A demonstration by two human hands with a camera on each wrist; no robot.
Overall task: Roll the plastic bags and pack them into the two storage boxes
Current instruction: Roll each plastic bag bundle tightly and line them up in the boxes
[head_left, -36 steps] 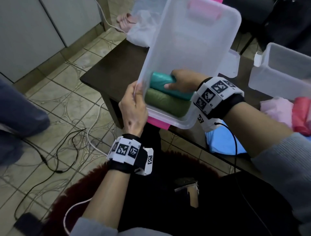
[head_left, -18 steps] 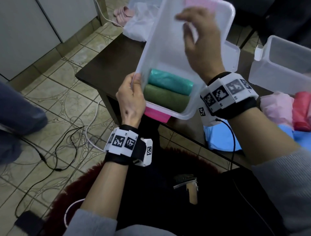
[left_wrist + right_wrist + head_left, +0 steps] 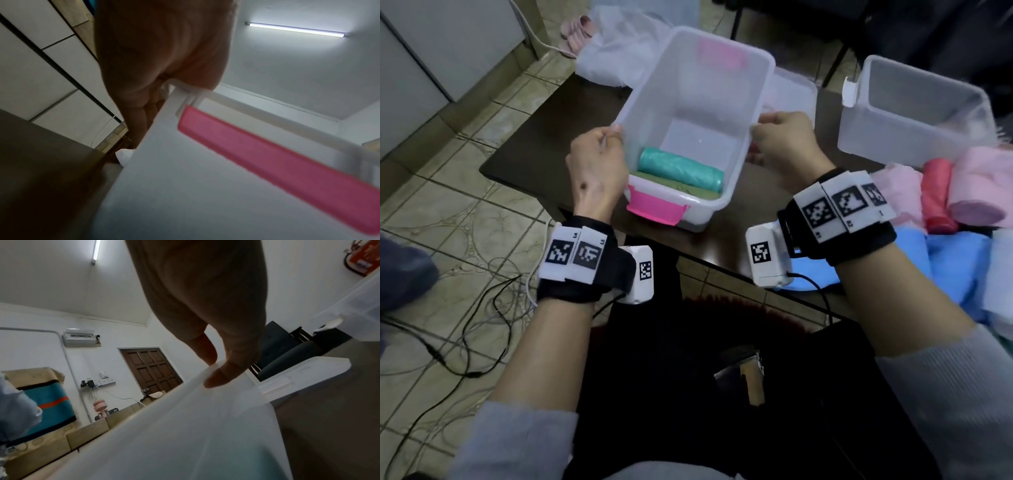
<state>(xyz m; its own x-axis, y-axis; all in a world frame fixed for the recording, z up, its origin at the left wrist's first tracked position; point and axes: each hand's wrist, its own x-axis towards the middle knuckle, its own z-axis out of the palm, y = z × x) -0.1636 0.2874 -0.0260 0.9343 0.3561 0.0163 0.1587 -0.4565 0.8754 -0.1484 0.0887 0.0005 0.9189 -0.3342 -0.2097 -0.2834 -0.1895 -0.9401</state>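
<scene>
My head camera looks down and forward from above, taking in both forearms, the table [image 3: 524, 161] and the storage box [image 3: 690, 113] at middle range. My left wrist camera sits very close under the left hand [image 3: 162, 53], facing up along the box's near wall to the ceiling. My right wrist camera looks up past the right hand [image 3: 205, 293] across the box's right wall. All three views share that box.
</scene>
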